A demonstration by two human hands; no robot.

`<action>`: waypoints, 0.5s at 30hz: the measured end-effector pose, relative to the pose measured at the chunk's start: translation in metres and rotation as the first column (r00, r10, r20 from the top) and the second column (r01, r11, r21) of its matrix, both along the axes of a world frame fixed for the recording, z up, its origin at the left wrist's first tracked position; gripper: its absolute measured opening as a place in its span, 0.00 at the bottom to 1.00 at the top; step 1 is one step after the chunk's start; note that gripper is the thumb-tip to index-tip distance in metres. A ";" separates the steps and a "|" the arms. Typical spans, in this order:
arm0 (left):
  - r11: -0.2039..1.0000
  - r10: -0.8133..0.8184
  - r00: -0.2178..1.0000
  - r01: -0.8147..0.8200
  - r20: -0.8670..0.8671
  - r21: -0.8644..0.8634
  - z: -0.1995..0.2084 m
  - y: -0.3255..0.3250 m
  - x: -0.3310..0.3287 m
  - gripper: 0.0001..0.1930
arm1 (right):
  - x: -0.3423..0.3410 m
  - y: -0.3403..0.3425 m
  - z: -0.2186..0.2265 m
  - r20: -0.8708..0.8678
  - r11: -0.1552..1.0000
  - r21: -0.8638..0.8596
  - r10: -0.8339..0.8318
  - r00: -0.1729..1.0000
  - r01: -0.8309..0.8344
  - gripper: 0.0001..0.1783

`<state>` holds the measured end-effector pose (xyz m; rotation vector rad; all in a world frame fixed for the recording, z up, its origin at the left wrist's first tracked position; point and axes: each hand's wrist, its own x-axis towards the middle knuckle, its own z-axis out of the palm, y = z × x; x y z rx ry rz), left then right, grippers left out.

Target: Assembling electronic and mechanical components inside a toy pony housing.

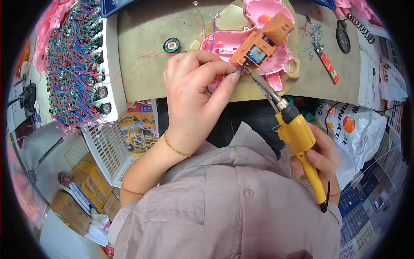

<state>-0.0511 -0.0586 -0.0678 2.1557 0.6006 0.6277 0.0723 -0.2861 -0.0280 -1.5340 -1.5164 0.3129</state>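
My right hand (318, 154) grips a yellow soldering gun (297, 134), its metal tip pointing up and left. The tip meets the lower edge of an orange plastic housing (276, 32) that has a small motor (256, 54) inside. Thumb and forefinger of my left hand (194, 86) pinch a thin blue wire (236, 70) at that same edge. Beneath the housing lies a pink plastic toy shell (233, 39), seated in a tan holder (295, 71). Red, green and blue wires rise from the shell's left side. Whether the tip touches the wire is too small to tell.
A small round speaker (171, 45) with a red wire lies left of the shell. Farther left, a white box edge (113, 64) borders a heap of wired parts (75, 64). Right of the holder are metal bits (317, 43), a red strip (330, 68) and a black oval part (343, 36).
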 end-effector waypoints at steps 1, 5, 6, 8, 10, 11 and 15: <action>1.000 0.000 1.000 0.000 0.004 -0.001 0.000 0.000 0.000 0.03 | -0.002 0.000 0.011 -0.182 0.974 -0.227 -0.046 0.982 0.003 0.35; 1.000 0.000 1.000 0.000 -0.007 0.004 -0.001 0.000 0.000 0.03 | 0.001 0.005 0.018 -0.140 0.905 -0.425 -0.034 0.990 -0.029 0.31; 1.000 -0.001 1.000 0.001 -0.005 0.004 0.000 0.000 0.001 0.03 | 0.002 -0.002 0.013 -0.326 0.865 -0.492 -0.074 0.943 -0.102 0.31; 0.999 -0.040 0.999 0.040 -0.020 0.029 0.000 0.002 0.001 0.05 | -0.001 -0.009 0.008 -0.233 0.900 -0.435 -0.089 0.968 -0.022 0.31; 0.998 -0.041 0.999 0.042 -0.014 0.047 0.001 0.002 0.001 0.05 | -0.006 -0.015 0.004 -0.056 0.952 -0.286 -0.129 0.990 0.108 0.29; 0.997 -0.045 0.999 0.045 -0.008 0.063 0.002 0.003 0.002 0.05 | -0.008 -0.017 0.005 0.031 0.966 -0.200 -0.161 0.987 0.164 0.29; 1.000 0.012 1.000 -0.012 -0.025 -0.011 0.003 0.000 0.001 0.03 | 0.002 -0.032 0.018 -0.736 0.924 -0.381 -0.300 0.607 -0.006 0.30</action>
